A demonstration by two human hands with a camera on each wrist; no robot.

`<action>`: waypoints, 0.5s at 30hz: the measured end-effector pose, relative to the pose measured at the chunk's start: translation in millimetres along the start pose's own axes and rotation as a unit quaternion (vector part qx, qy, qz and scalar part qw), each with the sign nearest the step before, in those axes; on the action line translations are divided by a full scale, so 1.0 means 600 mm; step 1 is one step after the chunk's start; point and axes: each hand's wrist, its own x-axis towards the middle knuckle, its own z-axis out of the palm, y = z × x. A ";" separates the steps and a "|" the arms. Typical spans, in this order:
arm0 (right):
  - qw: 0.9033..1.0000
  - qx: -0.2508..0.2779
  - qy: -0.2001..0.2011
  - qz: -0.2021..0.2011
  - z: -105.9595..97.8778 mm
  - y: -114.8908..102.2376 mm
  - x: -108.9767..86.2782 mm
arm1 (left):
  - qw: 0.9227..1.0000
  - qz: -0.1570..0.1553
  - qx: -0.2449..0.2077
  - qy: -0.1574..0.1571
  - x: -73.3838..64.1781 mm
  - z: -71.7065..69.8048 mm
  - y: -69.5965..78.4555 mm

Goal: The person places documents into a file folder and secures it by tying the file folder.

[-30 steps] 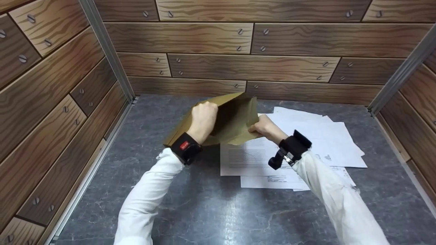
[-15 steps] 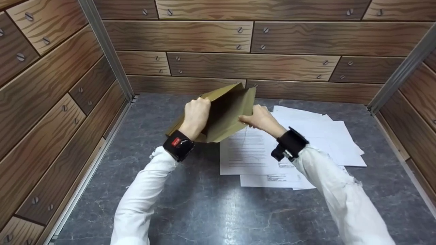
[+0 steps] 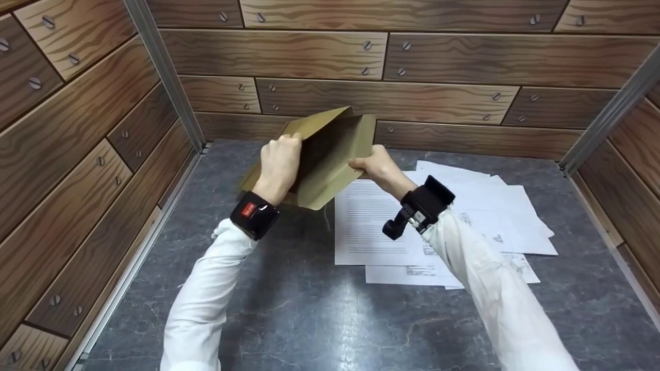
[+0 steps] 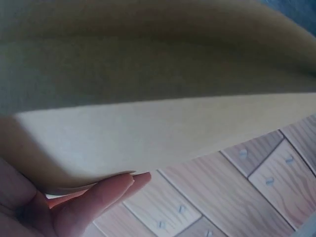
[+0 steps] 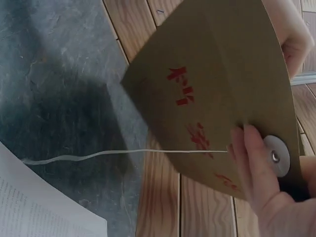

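A brown kraft paper document envelope (image 3: pixel 330 183) is held up above the table with its mouth spread apart, the inside dark. My left hand (image 3: pixel 280 162) grips the left edge of the mouth; in the left wrist view its fingertips (image 4: pixel 116 192) lie against the paper. On the opposite edge, my right hand (image 3: pixel 379 167) pinches the other panel, thumb inside and fingers outside. The right wrist view shows red printed characters (image 5: pixel 183 94), a white round fastener (image 5: pixel 279 157) beside the fingers, and a white string (image 5: pixel 98 153) hanging off.
Printed white sheets (image 3: pixel 376 232) lie spread in an overlapping pile on the grey marbled table (image 3: pixel 309 319), right of the envelope and partly under the right forearm. Wood-patterned walls (image 3: pixel 319 56) with metal corner posts (image 3: pixel 167 77) enclose the back and sides.
Both hands have carried the envelope to the left and upward in the head view, away from the sheets. It stays spread between them; the sheets have not moved.
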 end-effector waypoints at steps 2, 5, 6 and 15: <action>1.000 -0.001 0.012 0.002 0.001 0.015 0.000 | 1.000 -0.001 -0.002 0.006 0.000 0.000 -0.007; 1.000 -0.002 0.025 0.012 -0.002 0.050 -0.001 | 1.000 -0.001 -0.003 0.001 -0.001 0.004 -0.016; 0.999 0.000 0.029 0.016 -0.004 0.065 -0.003 | 1.000 -0.001 -0.005 -0.004 -0.002 0.007 -0.018; 0.985 0.156 0.031 0.071 -0.001 0.168 -0.020 | 0.998 -0.003 -0.027 -0.058 -0.012 0.042 -0.036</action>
